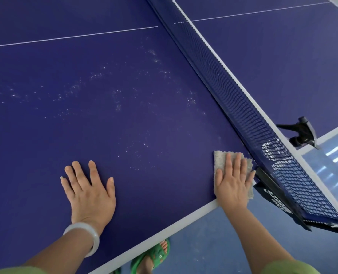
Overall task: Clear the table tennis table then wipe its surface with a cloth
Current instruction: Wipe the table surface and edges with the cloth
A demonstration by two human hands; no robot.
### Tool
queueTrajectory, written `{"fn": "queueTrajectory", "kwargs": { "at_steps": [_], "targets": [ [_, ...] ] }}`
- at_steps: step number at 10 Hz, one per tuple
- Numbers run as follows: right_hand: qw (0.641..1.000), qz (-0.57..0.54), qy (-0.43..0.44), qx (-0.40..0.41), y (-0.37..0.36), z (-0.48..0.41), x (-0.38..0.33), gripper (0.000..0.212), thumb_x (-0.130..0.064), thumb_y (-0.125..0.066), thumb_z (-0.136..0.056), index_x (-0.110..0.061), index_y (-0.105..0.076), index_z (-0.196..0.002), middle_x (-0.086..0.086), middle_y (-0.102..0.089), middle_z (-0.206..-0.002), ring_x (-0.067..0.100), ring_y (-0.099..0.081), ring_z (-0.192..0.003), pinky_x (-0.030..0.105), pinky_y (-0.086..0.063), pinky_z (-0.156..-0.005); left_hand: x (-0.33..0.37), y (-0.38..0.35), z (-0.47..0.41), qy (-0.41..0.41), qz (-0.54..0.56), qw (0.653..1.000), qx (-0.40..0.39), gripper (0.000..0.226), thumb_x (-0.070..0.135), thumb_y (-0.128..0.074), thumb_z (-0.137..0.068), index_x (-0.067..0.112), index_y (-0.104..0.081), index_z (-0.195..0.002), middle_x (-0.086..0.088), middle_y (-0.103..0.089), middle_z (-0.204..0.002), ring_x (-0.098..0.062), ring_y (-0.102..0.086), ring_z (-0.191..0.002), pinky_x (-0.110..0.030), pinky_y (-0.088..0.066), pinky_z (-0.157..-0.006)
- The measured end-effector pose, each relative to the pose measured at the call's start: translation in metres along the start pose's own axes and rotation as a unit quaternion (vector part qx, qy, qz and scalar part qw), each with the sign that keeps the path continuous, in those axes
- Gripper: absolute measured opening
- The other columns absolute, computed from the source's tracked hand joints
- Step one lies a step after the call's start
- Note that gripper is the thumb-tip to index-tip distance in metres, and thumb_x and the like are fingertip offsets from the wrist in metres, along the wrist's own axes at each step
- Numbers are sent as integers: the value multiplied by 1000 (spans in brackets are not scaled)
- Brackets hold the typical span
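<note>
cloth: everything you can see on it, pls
The cloth is a small grey-beige rag, roughly rectangular, with a fuzzy, terry-like nap and slightly ragged edges. It lies flat and unfolded on the blue table, at the near edge beside the net. Its lower end reaches the white border stripe. The right hand presses on it with straight, spread fingers and covers its middle, so only the margins show. Whether its far corner touches the net base cannot be told.
</note>
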State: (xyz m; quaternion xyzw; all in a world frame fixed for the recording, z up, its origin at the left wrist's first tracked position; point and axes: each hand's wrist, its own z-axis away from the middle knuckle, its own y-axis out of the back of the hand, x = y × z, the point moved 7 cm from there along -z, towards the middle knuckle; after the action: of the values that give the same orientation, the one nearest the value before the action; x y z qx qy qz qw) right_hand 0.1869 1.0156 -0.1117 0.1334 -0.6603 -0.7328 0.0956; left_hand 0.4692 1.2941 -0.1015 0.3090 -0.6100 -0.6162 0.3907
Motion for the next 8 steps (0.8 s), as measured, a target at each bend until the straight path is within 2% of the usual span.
{"fn": "queueTrajectory", "kwargs": {
  "at_steps": [2,3,4,5,6,7,8],
  "targets": [
    [996,-11,-90,-10,-2,-45,10,62,-44,-18,-102,-21,-5,-158,16,4,-164,36,6,-151,54,6,-121,1,-1,0,3,1,1000,6,75,49,-20,-95,-1,-26,-150,-35,-16,-154,-48,-9,-146,-60,-7,-119],
    [995,-28,-97,-20,-3,-50,-10,63,-44,-20,-103,-17,-4,-158,21,4,-163,39,8,-150,53,7,-121,1,-1,1,4,6,1000,5,75,49,-20,-95,-2,-26,-150,-35,-16,-154,-49,-8,-146,-61,-7,-119],
    [997,-29,72,-10,-3,-23,-54,61,-44,-17,-104,-18,-7,-158,17,2,-164,34,7,-151,49,1,-123,1,-1,1,6,6,1000,4,75,49,-20,-95,-1,-26,-150,-35,-16,-154,-49,-8,-146,-61,-7,-119],
    [974,-34,222,-12,-4,20,-66,59,-47,-17,-104,-23,-14,-158,5,-6,-165,23,3,-153,44,-2,-123,0,-2,1,6,8,1000,5,75,49,-20,-95,-2,-26,-150,-36,-16,-154,-49,-9,-146,-61,-7,-119],
    [979,-21,203,4,0,21,-33,59,-45,-23,-102,-24,-20,-157,2,-13,-165,23,-5,-153,49,-8,-123,1,0,0,6,12,1000,5,75,49,-20,-95,-2,-27,-150,-36,-16,-154,-49,-8,-146,-61,-7,-119],
    [998,-10,65,19,8,-16,7,64,-47,-22,-99,-20,-19,-157,8,-14,-164,29,-7,-152,51,-6,-123,2,2,0,4,12,1000,3,76,49,-20,-94,-3,-27,-150,-36,-16,-154,-49,-9,-146,-60,-6,-119],
    [1000,-16,-10,-7,6,-56,12,62,-45,-21,-103,-19,-8,-158,10,-5,-165,27,1,-152,47,1,-123,2,2,0,5,6,1000,0,76,49,-18,-95,-2,-26,-150,-36,-16,-154,-49,-9,-146,-60,-6,-119]
  ]
}}
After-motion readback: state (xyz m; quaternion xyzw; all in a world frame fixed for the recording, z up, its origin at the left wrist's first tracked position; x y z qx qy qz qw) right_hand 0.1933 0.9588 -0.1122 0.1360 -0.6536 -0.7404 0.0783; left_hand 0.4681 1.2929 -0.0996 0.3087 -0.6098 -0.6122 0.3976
